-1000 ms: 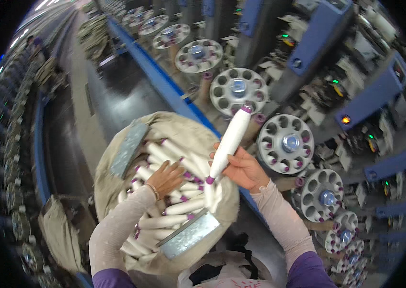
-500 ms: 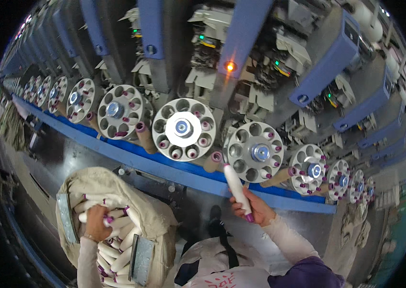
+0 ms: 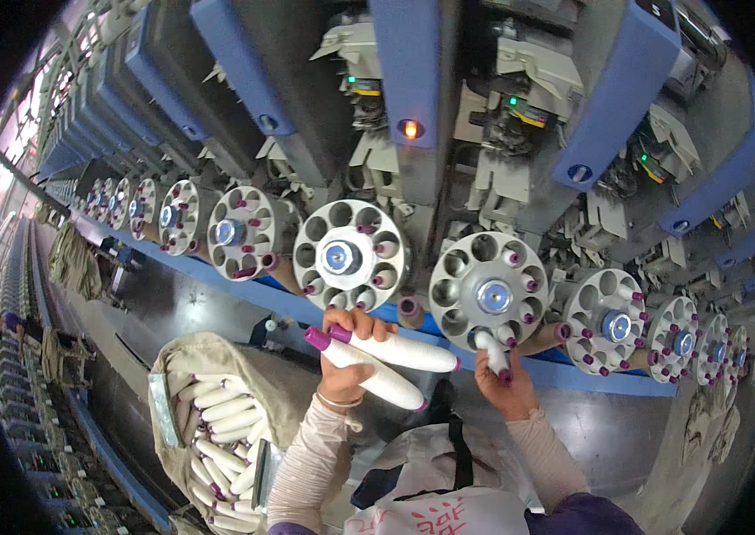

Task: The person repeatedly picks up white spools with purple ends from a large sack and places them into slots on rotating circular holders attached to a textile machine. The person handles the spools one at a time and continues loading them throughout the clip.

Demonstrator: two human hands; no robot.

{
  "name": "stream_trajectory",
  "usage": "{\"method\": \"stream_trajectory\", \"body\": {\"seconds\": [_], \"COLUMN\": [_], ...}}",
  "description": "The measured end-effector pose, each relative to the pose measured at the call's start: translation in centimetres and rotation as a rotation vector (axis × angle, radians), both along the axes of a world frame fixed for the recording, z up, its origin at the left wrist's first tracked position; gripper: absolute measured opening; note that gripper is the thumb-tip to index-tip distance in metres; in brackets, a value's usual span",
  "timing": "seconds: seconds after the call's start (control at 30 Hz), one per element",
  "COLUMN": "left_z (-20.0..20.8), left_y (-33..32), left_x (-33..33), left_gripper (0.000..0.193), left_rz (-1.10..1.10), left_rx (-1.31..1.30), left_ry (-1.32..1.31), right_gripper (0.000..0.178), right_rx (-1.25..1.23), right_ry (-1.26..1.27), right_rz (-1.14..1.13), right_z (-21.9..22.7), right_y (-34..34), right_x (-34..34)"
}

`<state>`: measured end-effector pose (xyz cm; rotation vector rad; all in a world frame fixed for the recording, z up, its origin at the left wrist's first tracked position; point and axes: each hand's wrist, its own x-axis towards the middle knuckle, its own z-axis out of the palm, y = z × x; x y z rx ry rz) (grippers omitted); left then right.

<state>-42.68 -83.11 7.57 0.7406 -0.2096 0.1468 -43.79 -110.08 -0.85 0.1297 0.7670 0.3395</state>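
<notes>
My left hand [image 3: 342, 382] is closed round two cones of white yarn, full bobbins with purple tube ends. The upper bobbin [image 3: 411, 354] lies across my fingers, and the lower bobbin [image 3: 382, 382] slants down to the right under my thumb. To the right, my right hand [image 3: 509, 390] grips another white yarn bobbin [image 3: 490, 349]. That bobbin is tilted at the lower pockets of a round white magazine [image 3: 466, 290]; how far it is inside I cannot tell. Several pockets on this magazine's right side hold purple-tipped bobbins, while left ones look hollow.
A beige cloth sack [image 3: 284, 383] full of white bobbins stands at the lower left. More round magazines, such as a neighbouring one [image 3: 310, 245], line the blue machine rail [image 3: 587, 379]. An orange lamp [image 3: 410, 129] glows on a blue machine column.
My left hand has come up out of the sack with two bobbins, moving right. My right hand has carried its bobbin up and right to the magazine. The view has shifted.
</notes>
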Motion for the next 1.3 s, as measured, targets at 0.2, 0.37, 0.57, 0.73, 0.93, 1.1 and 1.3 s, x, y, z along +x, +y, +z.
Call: {"method": "stream_trajectory", "body": {"seconds": [0.2, 0.37, 0.57, 0.73, 0.93, 1.1, 1.3], "left_z": [-1.0, -1.5, -3.7, -4.4, -3.4, -2.9, -2.9], "left_y": [-4.9, -4.4, 0.5, -0.3, -2.8, -3.1, -3.0], "left_x": [1.5, 2.0, 2.6, 2.7, 4.5, 4.1, 1.2], "left_gripper": [0.053, 0.039, 0.045, 0.060, 0.061, 0.077, 0.063], "left_rz": [-0.072, 0.098, 0.179, 0.309, 0.245, 0.053, -0.193], "left_rx": [-0.042, 0.052, 0.011, -0.054, -0.004, 0.328, 1.552], "left_ry": [0.092, 0.199, 0.025, 0.089, 0.059, 0.452, 0.237], "right_gripper": [0.054, 0.052, 0.035, 0.029, 0.048, 0.044, 0.034], "right_rx": [-1.074, -1.643, -1.688, -1.989, -1.856, -0.833, -0.598], "right_ry": [-0.911, -1.540, -1.320, -1.365, -1.558, -0.985, -1.073], "right_rz": [0.895, 0.779, 0.329, 0.365, 0.608, 0.754, 0.276], "right_z": [6.5, 5.5, -1.5, 1.7, 6.5, 4.8, 7.2], "right_y": [1.0, 3.0, 3.3, 6.3, 10.7, 9.1, 4.3], "right_x": [3.2, 6.4, 7.0, 5.9, 6.1, 6.2, 10.6]}}
